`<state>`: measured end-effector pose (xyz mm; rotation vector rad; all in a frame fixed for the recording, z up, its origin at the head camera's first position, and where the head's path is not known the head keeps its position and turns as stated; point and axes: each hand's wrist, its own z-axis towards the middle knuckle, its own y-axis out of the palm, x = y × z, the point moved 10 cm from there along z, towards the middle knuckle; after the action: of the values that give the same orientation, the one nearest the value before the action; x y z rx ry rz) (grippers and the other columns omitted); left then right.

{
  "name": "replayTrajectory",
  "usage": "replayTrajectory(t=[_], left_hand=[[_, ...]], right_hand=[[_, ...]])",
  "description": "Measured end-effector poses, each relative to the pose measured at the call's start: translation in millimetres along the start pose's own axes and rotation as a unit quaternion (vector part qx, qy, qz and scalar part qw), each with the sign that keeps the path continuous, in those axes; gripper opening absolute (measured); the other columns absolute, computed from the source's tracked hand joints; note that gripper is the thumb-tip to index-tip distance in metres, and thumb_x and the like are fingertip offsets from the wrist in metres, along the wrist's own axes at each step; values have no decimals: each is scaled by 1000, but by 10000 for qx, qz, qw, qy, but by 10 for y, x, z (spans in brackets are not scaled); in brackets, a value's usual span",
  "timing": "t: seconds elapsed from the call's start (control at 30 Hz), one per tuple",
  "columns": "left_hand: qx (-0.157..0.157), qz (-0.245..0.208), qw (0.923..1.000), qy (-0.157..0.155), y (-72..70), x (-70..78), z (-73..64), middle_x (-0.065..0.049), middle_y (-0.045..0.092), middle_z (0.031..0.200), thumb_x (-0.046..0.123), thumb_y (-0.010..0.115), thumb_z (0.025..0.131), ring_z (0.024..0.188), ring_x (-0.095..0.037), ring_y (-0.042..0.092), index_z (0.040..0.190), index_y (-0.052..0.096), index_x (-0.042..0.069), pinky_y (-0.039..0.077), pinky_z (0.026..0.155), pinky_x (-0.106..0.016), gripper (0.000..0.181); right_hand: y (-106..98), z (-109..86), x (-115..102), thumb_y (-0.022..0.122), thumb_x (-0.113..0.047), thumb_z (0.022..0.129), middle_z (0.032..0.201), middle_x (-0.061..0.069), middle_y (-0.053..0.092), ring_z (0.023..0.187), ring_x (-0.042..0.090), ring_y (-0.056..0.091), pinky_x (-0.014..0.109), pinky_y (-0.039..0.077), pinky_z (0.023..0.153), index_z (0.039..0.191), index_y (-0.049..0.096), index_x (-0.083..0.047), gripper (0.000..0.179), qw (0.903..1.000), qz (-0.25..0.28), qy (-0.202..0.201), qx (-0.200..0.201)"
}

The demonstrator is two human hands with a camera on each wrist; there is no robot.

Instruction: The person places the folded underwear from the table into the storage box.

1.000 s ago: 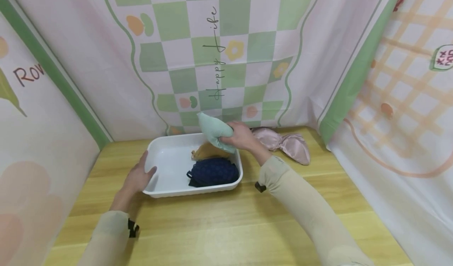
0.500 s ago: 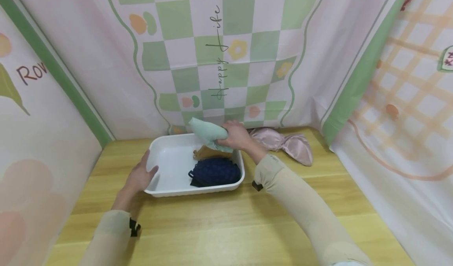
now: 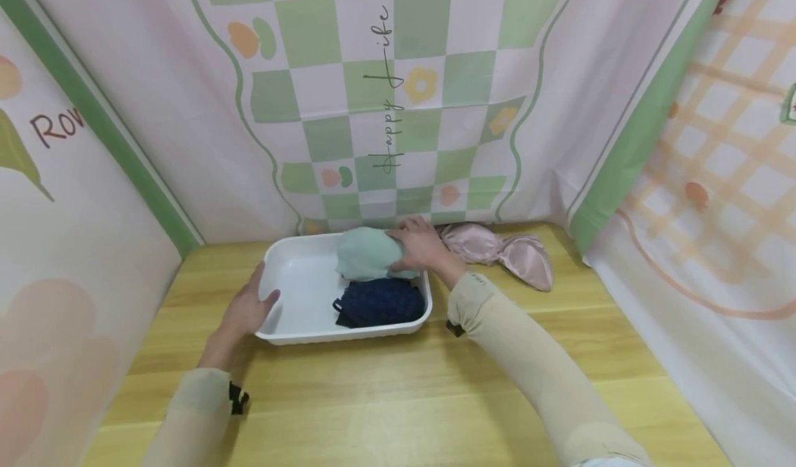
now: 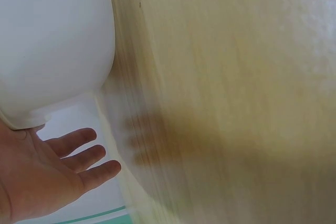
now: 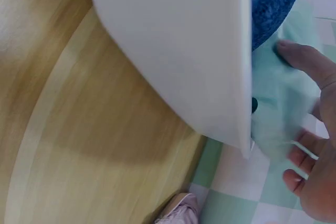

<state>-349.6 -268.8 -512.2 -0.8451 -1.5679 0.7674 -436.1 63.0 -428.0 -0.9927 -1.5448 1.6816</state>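
Observation:
A folded mint-green bra [image 3: 368, 254] lies in the back right part of the white tray [image 3: 298, 337]. My right hand [image 3: 424, 244] is at its right end, over the tray's right rim. In the right wrist view the thumb [image 5: 302, 59] rests on the mint cloth, well apart from the loosely bent fingers. In front of it sits a folded navy bra [image 3: 381, 303] with a small strap loop at its left. The tan piece is hidden. My left hand [image 3: 244, 309] straddles the tray's left rim, thumb over the inside, the other fingers straight outside the wall.
A pink satin bra [image 3: 497, 249] lies spread on the wooden table [image 3: 373, 398], right of the tray at the back. A patterned curtain [image 3: 398, 108] hangs directly behind the table's back edge, with more printed cloth on both sides.
My right hand has lowered the mint-green bra from above the tray into it, over the tan piece, and the fingers have loosened. The left hand stays at the rim.

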Motion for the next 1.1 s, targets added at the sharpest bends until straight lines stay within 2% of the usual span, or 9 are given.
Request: replayTrajectory(t=[0.07,0.23,0.47,0.67,0.8,0.93,1.1], left_hand=[[10,-7,10000,16,-7,11,-1,-32,14,162,44,39,105,144,-55,26,160,-10,12,27,118,-66,81],[23,22,10000,-6,-20,13,10,-33,15,161,45,39,105,144,-56,26,161,-9,12,27,117,-67,81],[42,17,10000,42,-32,17,36,-33,15,161,44,39,105,143,-56,27,161,-9,11,27,117,-66,81],[24,43,10000,29,-57,26,41,-35,16,160,44,39,105,143,-57,27,160,-9,11,27,117,-67,81],[59,0,10000,50,-74,50,24,-34,15,161,43,40,105,143,-57,26,160,-11,12,27,117,-67,81],[79,37,9999,95,-55,54,-19,-35,17,160,41,41,105,142,-57,28,160,-11,11,27,117,-67,81],[34,64,10000,60,-15,55,-56,-35,18,160,41,41,105,142,-57,28,160,-10,11,28,117,-66,81]], right_hand=[[42,-15,28,77,-60,77,157,12,38,145,37,30,55,29,121,150,47,-25,86,9999,-60,57,-151],[20,-35,51,78,-60,76,157,12,37,142,38,32,56,30,119,150,47,-24,88,9999,82,90,-112],[-2,-19,127,73,-68,76,157,10,39,146,36,31,56,31,120,150,45,-26,90,9979,576,275,-114],[-50,-42,189,64,-66,86,156,14,40,146,36,33,56,32,120,150,45,-22,80,9927,1171,297,22],[-106,-82,225,60,-58,92,151,15,46,143,36,38,56,34,118,147,49,-16,70,9864,1593,294,264],[-100,-147,266,54,-52,97,148,15,50,139,36,43,55,37,116,147,48,-12,64,9826,1788,295,405],[-93,-237,325,53,-47,100,150,14,49,141,38,41,57,37,116,146,49,-10,60,9777,2021,371,442]])
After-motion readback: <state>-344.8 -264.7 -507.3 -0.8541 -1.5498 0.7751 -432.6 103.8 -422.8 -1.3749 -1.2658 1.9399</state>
